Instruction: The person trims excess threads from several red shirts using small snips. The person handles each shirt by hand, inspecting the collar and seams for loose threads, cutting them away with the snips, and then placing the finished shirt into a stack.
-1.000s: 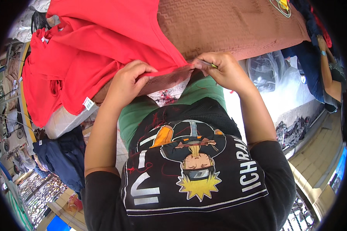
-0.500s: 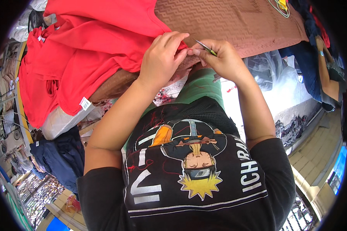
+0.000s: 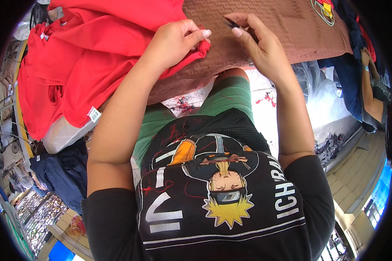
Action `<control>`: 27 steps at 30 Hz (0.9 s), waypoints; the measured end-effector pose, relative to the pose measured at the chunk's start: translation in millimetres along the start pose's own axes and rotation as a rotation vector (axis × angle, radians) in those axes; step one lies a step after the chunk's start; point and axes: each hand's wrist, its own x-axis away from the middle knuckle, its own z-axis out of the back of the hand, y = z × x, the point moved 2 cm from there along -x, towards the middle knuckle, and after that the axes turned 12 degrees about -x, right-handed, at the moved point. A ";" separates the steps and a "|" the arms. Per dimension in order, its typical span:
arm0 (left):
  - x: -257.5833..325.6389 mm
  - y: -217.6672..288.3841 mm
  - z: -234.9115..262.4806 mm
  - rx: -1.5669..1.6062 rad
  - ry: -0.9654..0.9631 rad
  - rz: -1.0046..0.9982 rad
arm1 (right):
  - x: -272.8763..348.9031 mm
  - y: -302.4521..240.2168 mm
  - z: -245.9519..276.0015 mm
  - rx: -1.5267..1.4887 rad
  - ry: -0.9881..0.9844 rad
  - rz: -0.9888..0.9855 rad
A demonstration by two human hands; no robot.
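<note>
Upper right: one yellow object [image 3: 327, 8] with pale looped cord [image 3: 324, 18] | Right: clear plastic [image 3: 311, 85]; farther right, another person [image 3: 371, 98], partly visible | Below the plastic: heap of dark scraps [image 3: 333, 147] | Left: navy garments [image 3: 62, 175] | Lower left: bright blue object [image 3: 61, 252]

Coloured plain red on the far-left cloth [image 3: 104, 39], zigzagged brown on the far cover [image 3: 305, 37], green on the shorts [image 3: 228, 95], cartoon-printed black on the near shirt [image 3: 228, 198].
</note>
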 end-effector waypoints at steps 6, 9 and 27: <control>-4.0 -2.9 1.3 0.173 -0.057 -0.065 | 13.7 3.5 -13.1 0.057 -0.079 0.090; -7.0 0.2 3.9 0.114 -0.141 -0.045 | 14.2 4.6 -17.6 0.116 -0.093 0.114; -4.0 5.3 6.4 0.151 -0.163 -0.015 | 6.4 -2.2 -22.9 0.243 -0.093 0.109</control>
